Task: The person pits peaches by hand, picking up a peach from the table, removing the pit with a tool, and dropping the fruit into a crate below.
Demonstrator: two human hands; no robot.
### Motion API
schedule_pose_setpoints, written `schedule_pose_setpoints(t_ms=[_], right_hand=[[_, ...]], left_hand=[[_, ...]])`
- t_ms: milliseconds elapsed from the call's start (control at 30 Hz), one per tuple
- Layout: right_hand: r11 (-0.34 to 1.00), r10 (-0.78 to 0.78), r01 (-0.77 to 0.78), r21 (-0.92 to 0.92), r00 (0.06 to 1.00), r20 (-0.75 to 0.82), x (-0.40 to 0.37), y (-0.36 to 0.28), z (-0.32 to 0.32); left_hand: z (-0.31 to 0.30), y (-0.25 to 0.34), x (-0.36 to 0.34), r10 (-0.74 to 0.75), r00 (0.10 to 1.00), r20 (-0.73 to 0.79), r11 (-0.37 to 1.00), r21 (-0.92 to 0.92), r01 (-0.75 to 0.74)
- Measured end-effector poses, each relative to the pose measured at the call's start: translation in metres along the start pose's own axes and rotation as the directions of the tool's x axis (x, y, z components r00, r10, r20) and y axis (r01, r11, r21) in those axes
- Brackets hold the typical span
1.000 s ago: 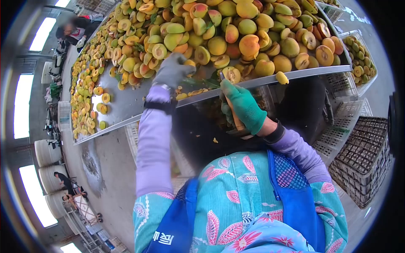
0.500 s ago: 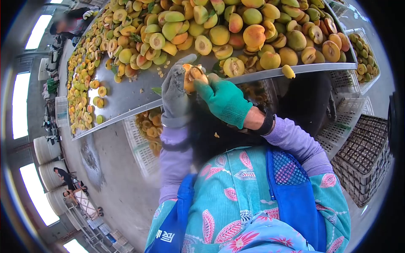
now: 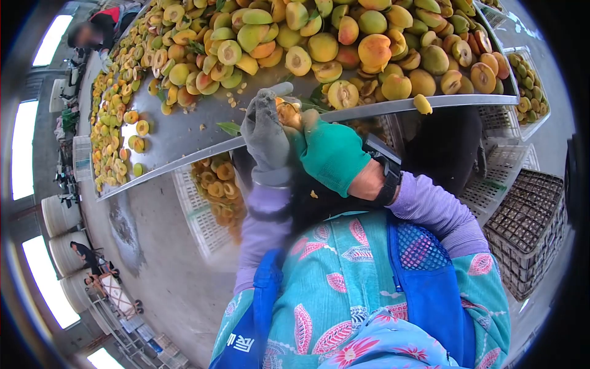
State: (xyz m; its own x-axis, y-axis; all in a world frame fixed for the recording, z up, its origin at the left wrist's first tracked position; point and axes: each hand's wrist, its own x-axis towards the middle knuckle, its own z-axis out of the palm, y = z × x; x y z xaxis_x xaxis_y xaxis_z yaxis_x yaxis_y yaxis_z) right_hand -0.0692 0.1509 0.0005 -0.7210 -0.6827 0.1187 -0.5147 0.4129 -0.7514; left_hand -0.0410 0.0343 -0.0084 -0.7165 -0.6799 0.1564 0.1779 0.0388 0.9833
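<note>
Over the near edge of a sloping metal table (image 3: 203, 132), my two gloved hands meet around one cut apricot (image 3: 289, 115). My left hand (image 3: 268, 132), in a grey glove, is closed on its left side, with the forefinger stretched along the top. From the right, my right hand (image 3: 335, 154), in a green glove, presses thumb and fingers against the same fruit. Its orange flesh shows between the gloves; part of it is hidden by the fingers. Halved and whole apricots (image 3: 322, 48) are heaped on the table just beyond.
Under the table edge stands a white crate (image 3: 200, 212) holding apricot halves. To the right are a white perforated crate (image 3: 491, 184), a dark stacked crate (image 3: 528, 227) and a filled crate (image 3: 530, 86). A co-worker (image 3: 98, 31) leans at the table's far left.
The apricot's open cut face showed more half a second ago; now it is turned and more covered by my fingers. My left forearm has shifted slightly right.
</note>
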Motion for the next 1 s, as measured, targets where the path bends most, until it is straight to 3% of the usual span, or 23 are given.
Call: schedule_pose_setpoints(t_ms=[67,100,200,300,367,567,667,733,800,867,1000], right_hand=[[0.996,-0.090,0.090,-0.007,0.995,-0.042,-0.004,0.008,0.006],[0.998,-0.050,0.051,0.042,0.998,-0.041,-0.004,0.007,0.007],[0.980,0.031,-0.021,0.197,0.998,-0.050,-0.007,0.002,0.010],[0.952,0.051,-0.013,0.306,0.992,-0.118,-0.006,0.000,0.010],[0.952,0.101,-0.051,0.302,0.983,-0.154,-0.006,-0.001,0.014],[0.916,0.191,-0.189,0.353,0.981,0.030,-0.003,0.002,0.004],[0.852,0.197,-0.189,0.489,0.980,0.036,-0.003,0.000,0.003],[0.929,0.112,-0.050,0.366,0.982,-0.151,-0.009,-0.001,0.008],[0.948,0.105,-0.046,0.316,0.979,-0.172,-0.010,-0.001,0.010],[0.920,0.209,-0.180,0.347,0.977,-0.048,-0.006,0.001,0.007],[0.969,0.096,-0.088,0.230,0.995,-0.022,-0.010,0.008,-0.003]], left_hand=[[0.005,0.009,-0.003,-0.113,0.993,-0.020,0.990,-0.092,0.111],[0.007,0.013,-0.004,-0.206,0.978,-0.017,0.963,-0.181,0.200],[0.004,0.008,-0.001,-0.214,0.977,0.002,0.969,-0.128,0.213],[0.014,0.018,-0.004,-0.240,0.969,-0.065,0.931,-0.298,0.211],[0.015,0.018,-0.003,-0.217,0.975,-0.050,0.931,-0.312,0.191],[0.015,0.008,-0.002,-0.063,0.997,-0.038,0.986,-0.155,0.056],[0.017,0.008,-0.002,-0.011,1.000,-0.012,0.987,-0.160,0.009],[0.021,0.007,-0.001,-0.015,1.000,-0.003,0.980,-0.201,0.014],[0.020,0.005,0.000,-0.061,0.998,-0.002,0.966,-0.251,0.059],[0.018,0.004,-0.002,-0.069,0.998,0.005,0.964,-0.255,0.068],[0.018,-0.006,-0.003,-0.017,0.998,-0.056,0.978,-0.209,0.005]])
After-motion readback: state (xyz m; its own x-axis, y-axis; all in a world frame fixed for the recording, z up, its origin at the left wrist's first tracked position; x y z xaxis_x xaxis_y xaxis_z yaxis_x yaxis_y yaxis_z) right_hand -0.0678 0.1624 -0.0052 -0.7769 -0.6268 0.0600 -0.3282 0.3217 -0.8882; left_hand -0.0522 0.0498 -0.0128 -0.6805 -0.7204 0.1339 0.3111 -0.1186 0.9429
